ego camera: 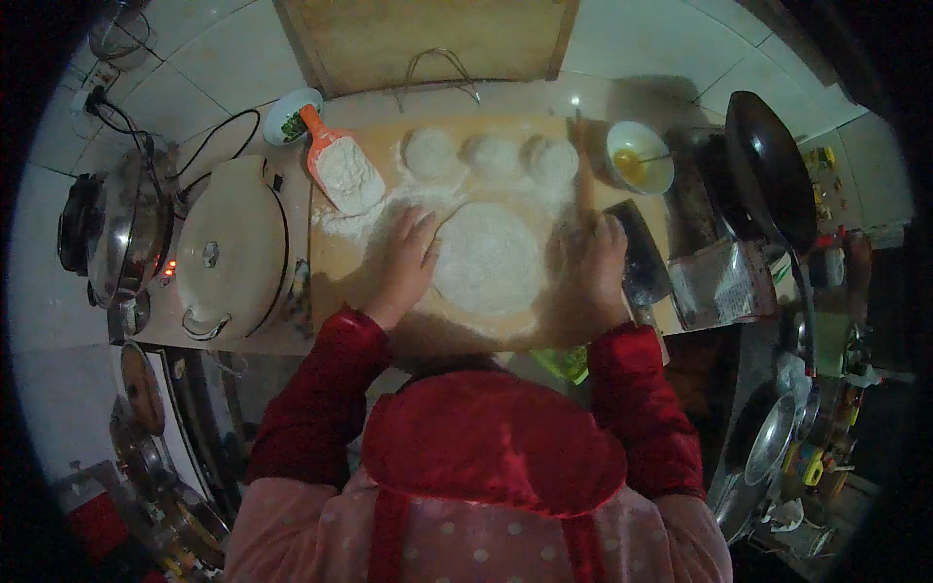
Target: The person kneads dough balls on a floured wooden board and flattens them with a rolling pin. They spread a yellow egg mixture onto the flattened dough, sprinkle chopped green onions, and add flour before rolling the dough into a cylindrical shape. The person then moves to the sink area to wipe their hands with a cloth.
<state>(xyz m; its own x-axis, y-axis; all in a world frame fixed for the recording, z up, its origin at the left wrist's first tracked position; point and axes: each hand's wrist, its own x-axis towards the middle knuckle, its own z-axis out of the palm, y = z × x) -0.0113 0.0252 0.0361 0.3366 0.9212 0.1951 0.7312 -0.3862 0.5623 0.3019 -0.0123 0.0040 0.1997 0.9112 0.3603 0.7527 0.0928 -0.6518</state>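
Observation:
A flat round sheet of dough (487,259) lies on a floured wooden board (339,288) before me. My left hand (408,262) rests at the dough's left edge, fingers a little apart and nothing held in them. On the right side of the board, my right hand (603,259) is at the lower end of a wooden rolling pin (583,164); whether its fingers grip the pin is unclear. Just right of that hand lies a dark-bladed cleaver (641,251). Three floured dough rounds, among them the middle round (493,157), sit in a row behind the sheet.
An orange scoop of flour (348,171) lies at the board's back left, near a bowl of chopped greens (280,124). Left of the board stands a cream lidded electric pan (232,248). A bowl of beaten egg (641,157) and a leaning wok (773,167) are right.

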